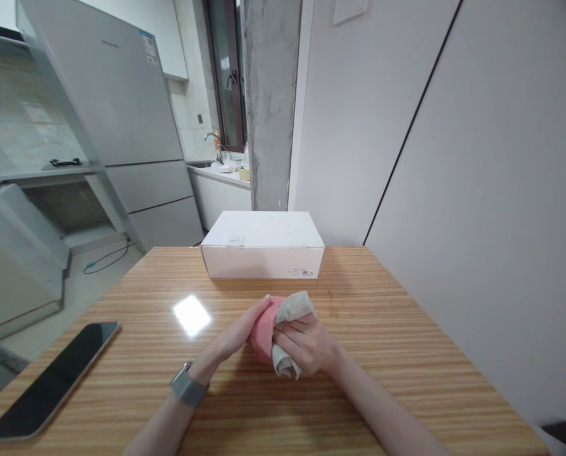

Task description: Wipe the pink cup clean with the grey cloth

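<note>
Cloth (292,308) pressed to pink object (263,332)
We brace the object with the left hand (238,335), fingers together, so the right hand (306,347), fingers curled, can clamp the cloth against it.

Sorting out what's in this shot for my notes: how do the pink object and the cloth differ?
The pink object looks smooth and firm, while the cloth is off-white, soft and rumpled. The left hand touches the pink object, while the right hand presses on the cloth. The cloth lies over one side of the pink object, partly covering it. Both are held together between the two hands.
</note>
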`<state>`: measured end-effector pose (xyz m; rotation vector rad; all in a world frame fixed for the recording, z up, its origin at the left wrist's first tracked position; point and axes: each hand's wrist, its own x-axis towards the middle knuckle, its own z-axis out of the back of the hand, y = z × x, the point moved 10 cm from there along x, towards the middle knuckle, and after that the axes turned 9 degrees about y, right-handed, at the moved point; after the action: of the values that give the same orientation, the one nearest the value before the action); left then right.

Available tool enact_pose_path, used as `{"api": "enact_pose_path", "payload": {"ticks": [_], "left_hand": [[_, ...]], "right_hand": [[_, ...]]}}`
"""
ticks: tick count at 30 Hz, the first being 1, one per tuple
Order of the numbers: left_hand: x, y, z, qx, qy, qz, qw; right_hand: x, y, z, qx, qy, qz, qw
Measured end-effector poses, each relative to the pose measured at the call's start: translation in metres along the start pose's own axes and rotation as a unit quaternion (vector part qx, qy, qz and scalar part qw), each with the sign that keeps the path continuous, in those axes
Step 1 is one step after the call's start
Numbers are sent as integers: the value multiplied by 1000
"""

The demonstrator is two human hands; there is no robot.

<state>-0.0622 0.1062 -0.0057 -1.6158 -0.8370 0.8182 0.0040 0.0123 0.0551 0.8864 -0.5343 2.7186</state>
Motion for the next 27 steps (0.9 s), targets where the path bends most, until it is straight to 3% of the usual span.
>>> {"api": "enact_pose_path", "payload": {"ticks": [4, 8, 11, 16, 18, 23, 27], "left_hand": [[6, 2, 9, 98, -22, -31, 994], [10, 4, 11, 114, -22, -83, 990], [8, 4, 1, 83, 14, -104, 991], [4, 9, -18, 18, 86, -76, 993], [7, 12, -18, -8, 84, -63, 994], [11, 24, 1, -134, -17, -7, 991], [5, 19, 0, -121, -15, 28, 992]], "right_hand": [[-7, -13, 4, 21, -9, -29, 999], [-11, -28, 5, 45, -20, -79, 996], [-18, -41, 6, 74, -43, -128, 988], [-32, -54, 4, 92, -64, -194, 975], [-32, -50, 3, 74, -53, -186, 978], [-11, -18, 0, 5, -9, -81, 997], [-1, 3, -4, -26, 11, -21, 999]]}}
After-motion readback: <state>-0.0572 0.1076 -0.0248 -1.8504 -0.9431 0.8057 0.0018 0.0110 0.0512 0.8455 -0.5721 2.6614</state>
